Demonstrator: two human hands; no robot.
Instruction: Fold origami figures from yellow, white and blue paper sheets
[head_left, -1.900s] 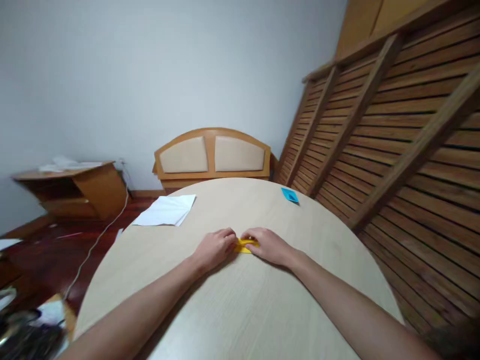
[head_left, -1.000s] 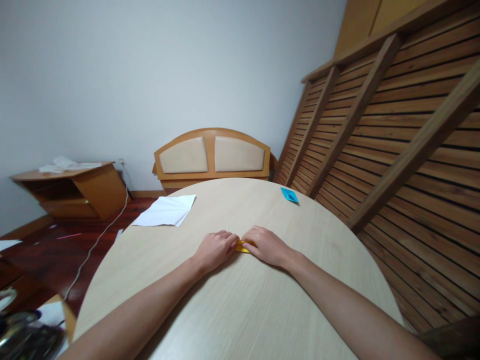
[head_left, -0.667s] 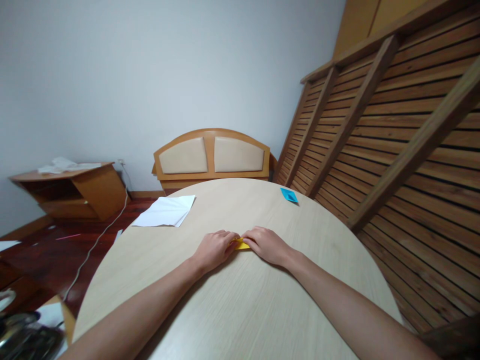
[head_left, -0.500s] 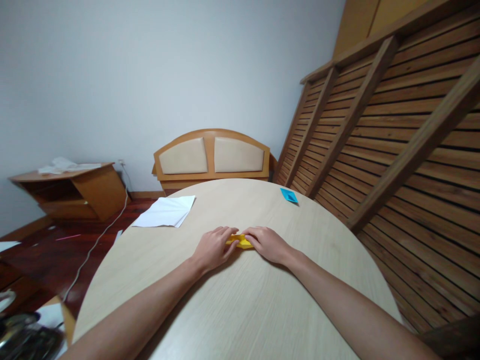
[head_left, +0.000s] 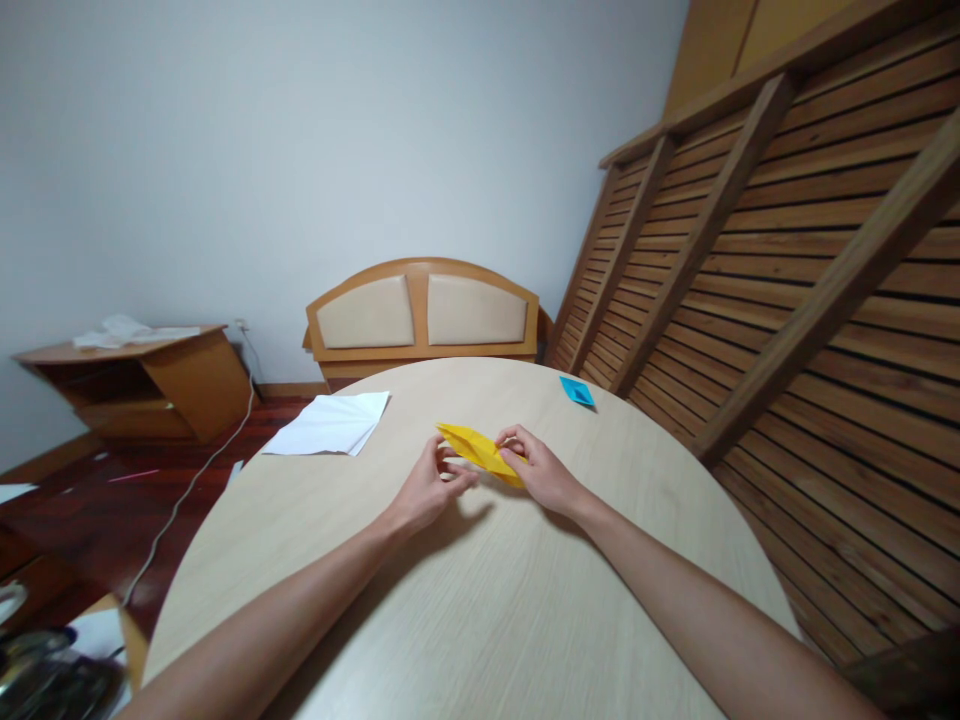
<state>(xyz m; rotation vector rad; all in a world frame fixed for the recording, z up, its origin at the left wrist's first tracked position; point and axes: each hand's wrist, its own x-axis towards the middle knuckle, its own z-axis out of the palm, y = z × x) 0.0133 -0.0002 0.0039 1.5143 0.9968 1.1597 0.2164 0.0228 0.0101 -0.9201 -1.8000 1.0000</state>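
A folded yellow paper boat (head_left: 476, 449) is tilted just above the round wooden table (head_left: 480, 600), its left tip raised. My right hand (head_left: 536, 465) pinches its right end between thumb and fingers. Beside the left end is my left hand (head_left: 437, 482), fingers spread and curved, close under the paper; it does not grip it. Toward the far right of the table lies a small blue folded paper boat (head_left: 578, 392).
White paper sheets (head_left: 328, 424) lie at the table's far left. Past the table stands a padded headboard (head_left: 421, 310). A slatted wooden frame (head_left: 757, 280) leans along the right side. A low desk (head_left: 150, 390) and a cable (head_left: 187, 490) are to the left.
The yellow paper boat has come up from the tabletop and turned, its left end now higher. My left hand has let go and opened; my right hand keeps its grip.
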